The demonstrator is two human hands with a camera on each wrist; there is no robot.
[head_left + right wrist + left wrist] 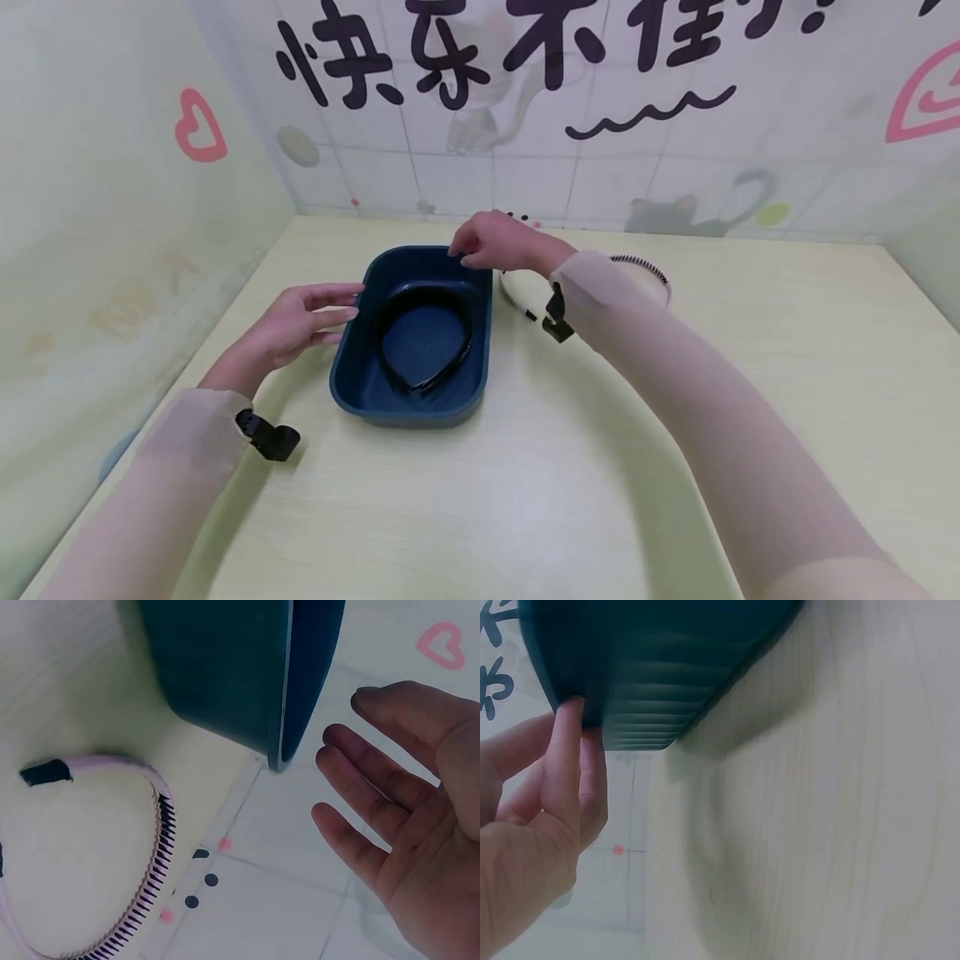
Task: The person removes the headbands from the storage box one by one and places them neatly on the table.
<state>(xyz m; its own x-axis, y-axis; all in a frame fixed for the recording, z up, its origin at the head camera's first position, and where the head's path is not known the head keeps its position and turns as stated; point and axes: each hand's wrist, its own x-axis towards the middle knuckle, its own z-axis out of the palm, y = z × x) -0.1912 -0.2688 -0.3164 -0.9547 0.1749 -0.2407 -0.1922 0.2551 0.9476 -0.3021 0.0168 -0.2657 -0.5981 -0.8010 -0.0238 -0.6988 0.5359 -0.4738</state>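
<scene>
A dark blue rectangular basin (408, 408) with rounded corners stands on the table, and a black headband (465, 333) lies inside it. At the basin's left rim, my left hand (296, 321) touches the outside with extended fingers; its fingertips (571, 709) meet the wall in the left wrist view. My right hand (495, 240) hovers by the far right corner, fingers loosely bent and holding nothing; the right wrist view shows them apart from the rim. Beyond my right forearm lies a pale pink headband (157, 847) with dark comb teeth and black ends, partly hidden in the head view.
The pale wooden table (525, 500) meets a decorated back wall (525, 175) just beyond the basin. A side wall (135, 250) runs along the left, near my left forearm. Small black cameras are strapped to both wrists.
</scene>
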